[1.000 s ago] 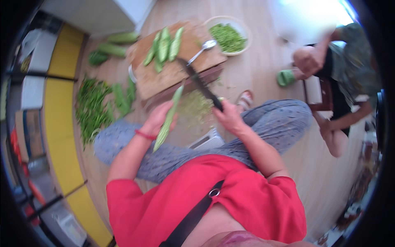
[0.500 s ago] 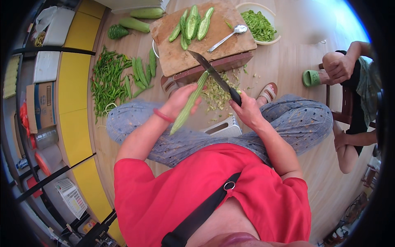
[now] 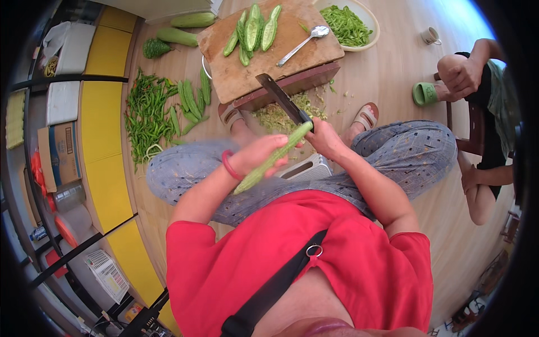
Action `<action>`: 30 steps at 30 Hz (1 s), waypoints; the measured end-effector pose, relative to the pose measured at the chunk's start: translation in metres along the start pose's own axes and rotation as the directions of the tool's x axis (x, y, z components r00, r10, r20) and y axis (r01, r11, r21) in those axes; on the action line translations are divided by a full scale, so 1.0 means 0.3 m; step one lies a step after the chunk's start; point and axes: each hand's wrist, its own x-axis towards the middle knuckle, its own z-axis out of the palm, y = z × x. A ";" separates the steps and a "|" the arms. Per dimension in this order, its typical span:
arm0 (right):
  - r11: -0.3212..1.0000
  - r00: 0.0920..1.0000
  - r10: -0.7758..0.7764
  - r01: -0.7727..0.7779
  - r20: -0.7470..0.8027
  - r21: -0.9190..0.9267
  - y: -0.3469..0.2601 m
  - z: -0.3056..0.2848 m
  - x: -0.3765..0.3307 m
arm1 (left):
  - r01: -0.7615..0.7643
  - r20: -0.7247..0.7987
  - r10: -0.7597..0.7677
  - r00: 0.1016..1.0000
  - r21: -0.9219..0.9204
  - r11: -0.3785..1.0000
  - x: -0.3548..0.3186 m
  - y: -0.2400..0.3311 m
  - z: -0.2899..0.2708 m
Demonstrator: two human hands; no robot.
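My left hand [image 3: 255, 156], with a pink band on its wrist, is closed around a long, ridged, pale green bitter melon [image 3: 292, 141]. My right hand [image 3: 325, 140] grips a dark-bladed kitchen knife [image 3: 279, 98], its blade pointing up and left toward the cutting board [image 3: 224, 42]. The melon's upper end lies close by the knife handle; whether they touch I cannot tell. Several split bitter melon halves [image 3: 254, 28] rest on the wooden board, beside a metal spoon [image 3: 303, 45] with something white in its bowl.
Pale scraps [image 3: 289, 112] litter the floor below the board. Left of it lie green chilies [image 3: 147, 106], whole bitter melons [image 3: 190, 98] and larger gourds [image 3: 177, 36]. A bowl of sliced green pieces [image 3: 368, 22] and a mug [image 3: 430, 36] stand right, near a seated person's knee [image 3: 457, 64].
The melon in my left hand has swung right and flatter, its upper end going from the blade to near the handle. My right hand has shifted slightly left. The mug has come into view.
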 end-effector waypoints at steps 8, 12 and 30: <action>0.963 0.995 0.085 -0.072 -0.042 0.259 -0.039 -0.054 -0.030 | -0.315 -0.344 0.184 0.921 -0.375 0.872 0.015 0.052 -0.157; 0.947 0.996 0.075 -0.059 -0.039 0.317 -0.053 -0.038 -0.048 | -0.711 -0.614 0.383 0.690 -0.477 0.517 0.058 0.085 -0.310; 0.987 0.987 -0.089 0.105 -0.131 0.123 -0.078 0.101 -0.113 | -0.956 -0.913 0.313 0.261 -0.200 0.216 0.103 0.059 -0.274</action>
